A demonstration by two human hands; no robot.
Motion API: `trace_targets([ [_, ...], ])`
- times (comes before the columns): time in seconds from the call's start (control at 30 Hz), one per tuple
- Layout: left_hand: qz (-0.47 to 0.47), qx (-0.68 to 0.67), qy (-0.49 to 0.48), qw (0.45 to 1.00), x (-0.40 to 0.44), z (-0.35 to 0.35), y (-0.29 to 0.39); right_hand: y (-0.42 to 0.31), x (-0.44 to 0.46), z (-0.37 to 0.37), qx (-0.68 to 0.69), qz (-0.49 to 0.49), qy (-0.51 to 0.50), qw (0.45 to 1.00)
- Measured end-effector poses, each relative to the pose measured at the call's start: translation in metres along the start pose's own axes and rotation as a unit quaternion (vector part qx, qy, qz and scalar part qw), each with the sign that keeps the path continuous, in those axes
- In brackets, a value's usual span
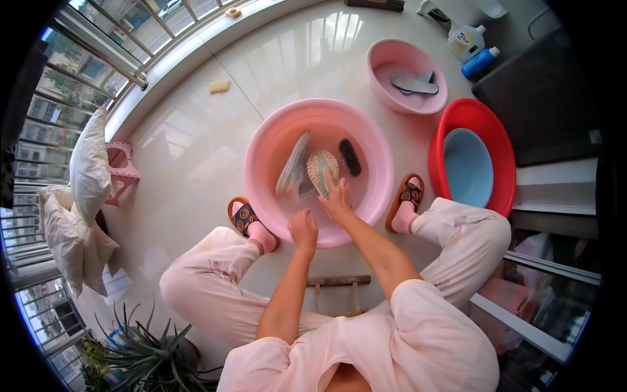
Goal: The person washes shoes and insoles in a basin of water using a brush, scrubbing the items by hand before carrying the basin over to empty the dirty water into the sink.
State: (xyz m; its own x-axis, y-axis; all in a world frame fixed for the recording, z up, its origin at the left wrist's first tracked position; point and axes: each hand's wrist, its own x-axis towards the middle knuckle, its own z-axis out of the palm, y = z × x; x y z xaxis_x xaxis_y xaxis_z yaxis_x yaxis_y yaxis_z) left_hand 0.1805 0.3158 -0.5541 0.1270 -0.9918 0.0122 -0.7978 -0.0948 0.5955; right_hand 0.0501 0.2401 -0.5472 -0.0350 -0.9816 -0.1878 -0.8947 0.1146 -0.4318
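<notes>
A large pink basin (pixel 255 163) of water stands between my feet. In it lie a light-coloured shoe (pixel 294 164) on its side and a second shoe (pixel 321 168) with its patterned sole turned up. To their right is a dark-bristled scrub brush (pixel 349 157). My right hand (pixel 338 201) reaches over the near end of the sole-up shoe, fingers apart; the fingertips overlap it, and whether they press on it I cannot tell. Over the basin's near rim, my left hand (pixel 303 228) is curled closed. The inside of that fist is hidden.
A smaller pink basin (pixel 379 78) holds insoles (pixel 415 83). A red basin (pixel 441 157) with a blue basin (pixel 468 166) inside stands at right, below bottles (pixel 466 43). A yellow bar (pixel 219 86) lies on the floor. A pink stool (pixel 123 171), cushions (pixel 90 168) and a spiky plant (pixel 153 353) are left.
</notes>
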Motion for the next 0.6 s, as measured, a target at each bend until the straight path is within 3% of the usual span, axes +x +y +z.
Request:
trace_targets([
  [0.07, 0.022, 0.006, -0.009, 1.000, -0.001, 0.002, 0.000, 0.007, -0.001, 0.009, -0.017, 0.000, 0.001, 1.000],
  [0.17, 0.042, 0.022, -0.028, 0.998, 0.001, 0.003, 0.005, 0.012, 0.007, 0.011, 0.003, 0.060, -0.080, 0.995],
  [0.37, 0.040, 0.043, -0.042, 0.997, 0.005, 0.001, 0.011, 0.026, 0.019, 0.044, -0.029, 0.107, -0.099, 0.989],
  [0.6, 0.039, 0.040, -0.037, 0.998, 0.007, 0.000, 0.016, 0.034, 0.023, 0.075, -0.083, 0.080, -0.093, 0.989],
])
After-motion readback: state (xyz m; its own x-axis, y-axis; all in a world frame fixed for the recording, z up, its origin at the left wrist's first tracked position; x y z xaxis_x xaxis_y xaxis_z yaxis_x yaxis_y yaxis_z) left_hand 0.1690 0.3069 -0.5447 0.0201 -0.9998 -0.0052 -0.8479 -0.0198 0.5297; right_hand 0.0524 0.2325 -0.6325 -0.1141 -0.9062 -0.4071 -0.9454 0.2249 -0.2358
